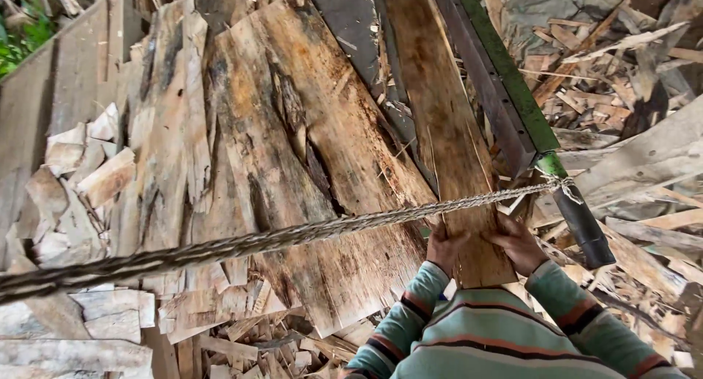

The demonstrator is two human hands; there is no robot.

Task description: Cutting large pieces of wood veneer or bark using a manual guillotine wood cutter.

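A long, narrow strip of wood veneer [444, 130] is gripped at its near end, one edge by the left hand [444, 249] and the other by the right hand [521, 244]. It is light brown, streaked with darker grain, its near edge ragged. It is stretched away from the holder, laid flat under a twisted rope [293, 236].

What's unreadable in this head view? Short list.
- Left hand fingers: wrapped under the near end of the narrow board.
- Right hand palm: hidden against the board.
- Rope: left end blurred, cut by the frame edge.
- Dark bar: top end cut off.
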